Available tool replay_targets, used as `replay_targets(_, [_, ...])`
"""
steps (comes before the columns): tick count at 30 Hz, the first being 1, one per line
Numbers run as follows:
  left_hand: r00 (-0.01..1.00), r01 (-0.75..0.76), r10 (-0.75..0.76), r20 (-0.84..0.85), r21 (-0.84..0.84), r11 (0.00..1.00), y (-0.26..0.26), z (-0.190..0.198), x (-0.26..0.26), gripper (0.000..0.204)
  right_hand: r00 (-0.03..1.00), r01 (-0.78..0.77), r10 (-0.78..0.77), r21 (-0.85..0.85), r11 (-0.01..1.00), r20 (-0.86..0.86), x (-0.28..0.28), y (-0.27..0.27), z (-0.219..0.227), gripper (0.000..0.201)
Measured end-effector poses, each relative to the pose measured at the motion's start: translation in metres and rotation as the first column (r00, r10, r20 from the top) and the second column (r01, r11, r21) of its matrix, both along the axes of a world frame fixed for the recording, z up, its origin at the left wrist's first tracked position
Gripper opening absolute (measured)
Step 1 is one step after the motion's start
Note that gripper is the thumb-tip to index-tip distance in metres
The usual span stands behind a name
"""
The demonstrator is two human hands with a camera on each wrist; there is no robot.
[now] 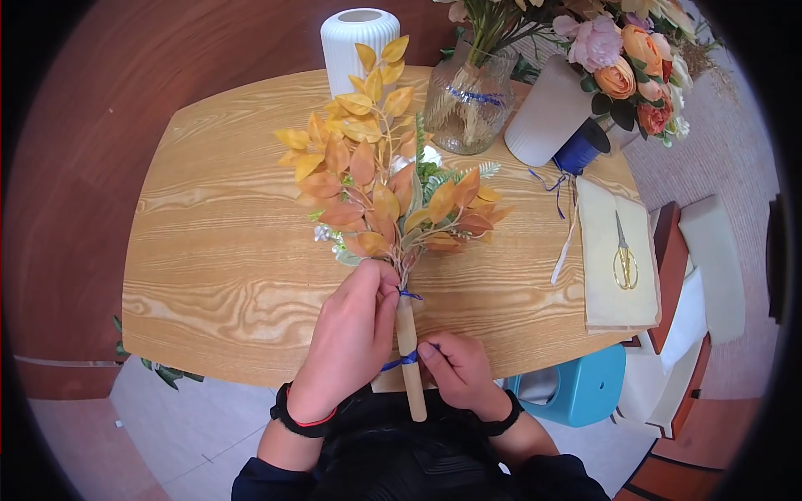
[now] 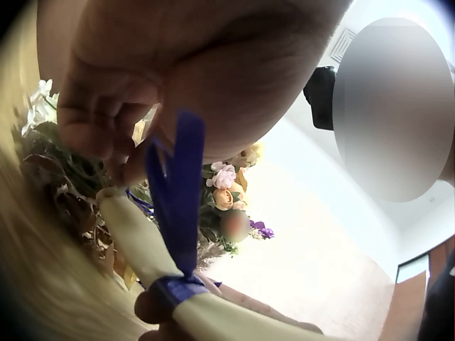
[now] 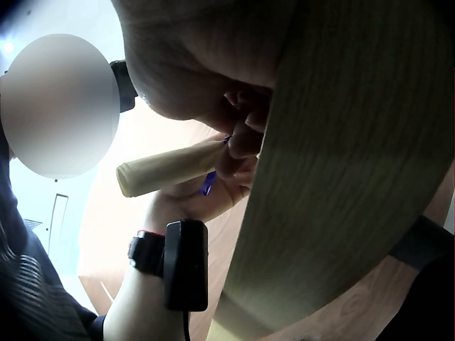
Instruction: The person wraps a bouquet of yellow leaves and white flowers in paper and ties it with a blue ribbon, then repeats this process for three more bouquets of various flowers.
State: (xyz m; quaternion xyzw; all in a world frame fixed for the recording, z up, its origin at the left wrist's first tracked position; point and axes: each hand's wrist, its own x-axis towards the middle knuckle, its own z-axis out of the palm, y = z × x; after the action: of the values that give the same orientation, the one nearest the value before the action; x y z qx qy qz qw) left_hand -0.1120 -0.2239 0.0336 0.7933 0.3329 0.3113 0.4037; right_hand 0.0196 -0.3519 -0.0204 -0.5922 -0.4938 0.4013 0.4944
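Observation:
A bouquet of artificial orange-yellow leaves (image 1: 368, 200) with small white flowers lies over the table, its stems bound in a pale wrapped handle (image 1: 407, 326) that points toward the body. My left hand (image 1: 355, 321) pinches the stems at the top of the handle, right by a blue ribbon tie (image 1: 409, 294). Lower down, a second blue ribbon (image 1: 408, 358) goes round the handle. In the left wrist view a loop of this ribbon (image 2: 181, 192) stands up from its knot. Thumb and curled fingers of my right hand (image 1: 458, 367) pinch the ribbon beside the handle.
Behind the bouquet stand a white ribbed vase (image 1: 361, 29) and a glass vase (image 1: 472, 108) of stems. A tilted white vase (image 1: 551, 113) holds flowers near a blue ribbon spool (image 1: 582, 149). Gold-handled scissors (image 1: 624, 263) lie on cream paper (image 1: 597, 292) at right. A blue stool (image 1: 585, 388) stands below.

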Motion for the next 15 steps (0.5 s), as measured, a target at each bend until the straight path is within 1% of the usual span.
replay_targets(4, [0.999, -0.019, 0.022, 0.045, -0.076, 0.997, 0.000, -0.005, -0.001, 0.015, 1.000, -0.006, 0.006, 0.009, 1.000, 0.021, 0.003, 0.002, 0.004, 0.014])
replay_targets(7, [0.999, -0.044, 0.040, -0.026, -0.169, 0.985, 0.000, 0.004, -0.005, 0.016, 1.000, -0.006, 0.006, 0.008, 1.000, 0.015, 0.002, 0.002, 0.003, 0.014])
replay_targets(10, [0.998, -0.041, 0.033, -0.056, -0.163, 0.986, 0.003, 0.003, -0.010, 0.017, 1.000, -0.004, 0.004, 0.014, 1.000, -0.001, 0.003, 0.002, 0.001, 0.014])
replay_targets(15, [0.992, -0.086, 0.080, -0.096, -0.068, 0.994, 0.001, 0.003, -0.010, 0.017, 1.000, 0.002, -0.002, 0.013, 1.000, 0.001, 0.002, 0.002, 0.002, 0.014])
